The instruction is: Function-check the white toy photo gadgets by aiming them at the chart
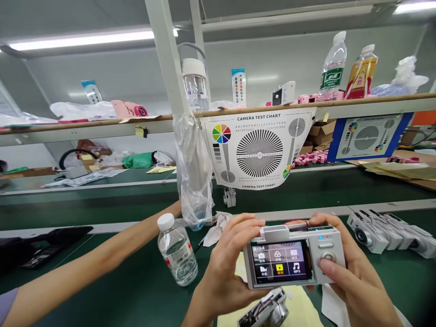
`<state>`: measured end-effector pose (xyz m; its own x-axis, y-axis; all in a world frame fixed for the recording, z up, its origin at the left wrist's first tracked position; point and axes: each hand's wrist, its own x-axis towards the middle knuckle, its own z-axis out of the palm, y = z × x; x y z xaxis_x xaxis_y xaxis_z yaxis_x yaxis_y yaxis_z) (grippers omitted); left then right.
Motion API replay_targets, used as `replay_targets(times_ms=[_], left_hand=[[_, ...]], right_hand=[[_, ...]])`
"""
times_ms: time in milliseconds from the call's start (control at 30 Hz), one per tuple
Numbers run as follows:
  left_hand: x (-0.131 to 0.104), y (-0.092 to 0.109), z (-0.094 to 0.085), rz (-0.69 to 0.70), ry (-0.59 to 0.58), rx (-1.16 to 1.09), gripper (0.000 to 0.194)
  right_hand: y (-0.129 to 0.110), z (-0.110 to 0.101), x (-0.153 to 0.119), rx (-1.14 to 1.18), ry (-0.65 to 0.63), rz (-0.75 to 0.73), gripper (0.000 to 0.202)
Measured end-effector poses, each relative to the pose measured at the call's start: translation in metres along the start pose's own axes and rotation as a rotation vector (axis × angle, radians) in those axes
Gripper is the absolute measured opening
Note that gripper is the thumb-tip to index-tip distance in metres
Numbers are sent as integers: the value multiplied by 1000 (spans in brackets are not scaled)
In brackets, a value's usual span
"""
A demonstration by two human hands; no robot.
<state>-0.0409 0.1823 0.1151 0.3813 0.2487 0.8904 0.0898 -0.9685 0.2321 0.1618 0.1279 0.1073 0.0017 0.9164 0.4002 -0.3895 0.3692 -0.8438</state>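
Item: white camera, menu screen lit; left hand grips body; right hand grips, thumb on dial. Press lightly, keep level.

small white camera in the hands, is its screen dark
No, the small white camera held by the left hand and right hand shows a lit screen with a grid of menu icons.

Water bottle stands just left of left hand; hanging plastic bag blocks beyond it; row of white cameras crowds right; open green belt far left; opened camera lies below hands
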Motion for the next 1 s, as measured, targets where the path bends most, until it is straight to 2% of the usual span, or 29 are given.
replay_targets(times_ms=[633, 900, 1000], left_hand=[[2, -3, 1, -66, 0, 19, 66], [3, -3, 1, -44, -7, 26, 65], [4, -6, -1, -44, -17, 42, 65]], right_hand=[[0, 7, -3, -56, 184, 63, 35], [-2, 7, -2, -124, 193, 49, 35], [-2, 2, 2, -160, 122, 34, 35]])
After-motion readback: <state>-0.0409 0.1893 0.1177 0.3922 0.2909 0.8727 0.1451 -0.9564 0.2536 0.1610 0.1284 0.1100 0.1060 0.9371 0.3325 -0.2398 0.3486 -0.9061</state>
